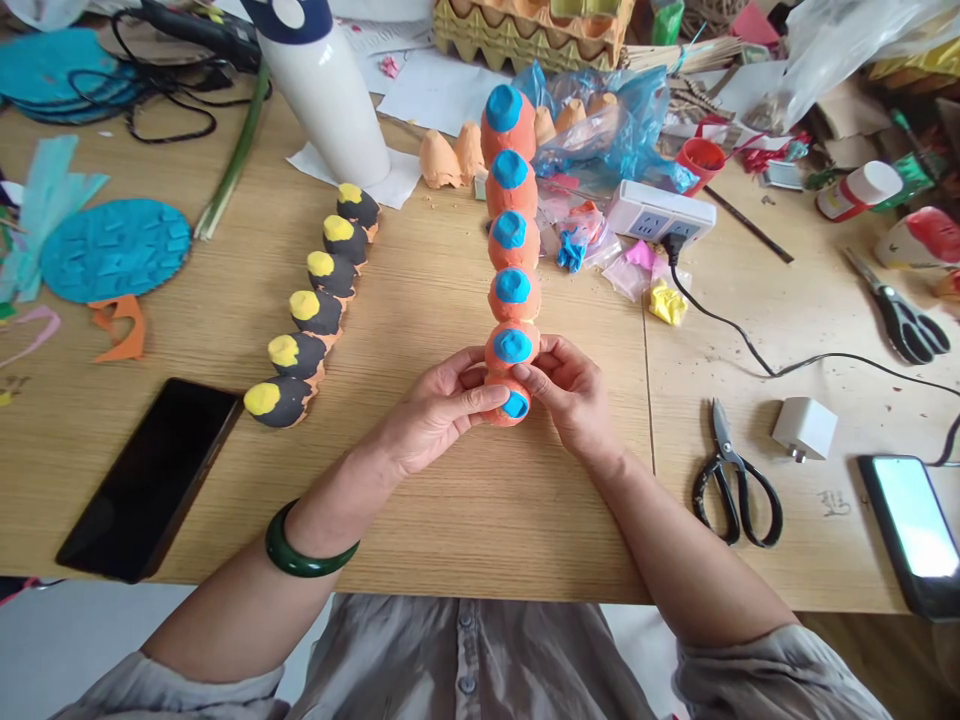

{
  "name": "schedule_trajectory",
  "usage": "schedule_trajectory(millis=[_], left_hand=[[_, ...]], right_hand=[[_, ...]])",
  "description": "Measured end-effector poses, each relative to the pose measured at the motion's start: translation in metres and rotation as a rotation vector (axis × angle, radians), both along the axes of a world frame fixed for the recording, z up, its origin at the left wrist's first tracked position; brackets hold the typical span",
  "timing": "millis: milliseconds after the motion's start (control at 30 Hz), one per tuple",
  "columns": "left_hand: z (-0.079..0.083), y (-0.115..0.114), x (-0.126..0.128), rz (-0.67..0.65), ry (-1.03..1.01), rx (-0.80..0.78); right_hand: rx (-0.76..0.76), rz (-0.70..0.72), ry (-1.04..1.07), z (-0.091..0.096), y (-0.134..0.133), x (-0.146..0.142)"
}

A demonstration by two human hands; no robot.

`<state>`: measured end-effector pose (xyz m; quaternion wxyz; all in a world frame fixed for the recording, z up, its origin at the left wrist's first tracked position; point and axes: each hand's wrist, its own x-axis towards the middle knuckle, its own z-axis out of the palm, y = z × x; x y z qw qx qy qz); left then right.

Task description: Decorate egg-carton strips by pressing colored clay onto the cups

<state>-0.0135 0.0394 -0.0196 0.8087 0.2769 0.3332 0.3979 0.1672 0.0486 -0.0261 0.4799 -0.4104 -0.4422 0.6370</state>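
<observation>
An orange strip of egg-carton cups [512, 240] with blue clay caps runs away from me down the middle of the table. Both hands pinch its nearest cup. My left hand [435, 410], a green bangle on its wrist, presses thumb and fingers on the cup's left side. My right hand [574, 395] grips the right side, thumb on the blue cap [516, 404]. To the left lies a second strip [319, 305] of cups covered in black clay with yellow caps.
A dark phone [150, 480] lies at the near left. Black scissors [731, 480], a white charger [804, 428] and a lit phone [915, 520] lie at the right. Farther back stand a white bottle [330, 100], power strip [660, 212], clay scraps and a blue bag [615, 125].
</observation>
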Motion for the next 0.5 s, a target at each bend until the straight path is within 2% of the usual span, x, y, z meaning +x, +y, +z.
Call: schedule_trajectory(millis=[233,500], left_hand=[[0.0063,-0.0016,0.0019,0.014,-0.012,0.025],[0.0066,-0.0015,0.0038,0.010,0.079,0.056]], right_hand=[[0.046,-0.032,-0.060,-0.0017,-0.0003,-0.0011],[0.136,-0.010,-0.179,-0.0024,-0.0048,-0.0031]])
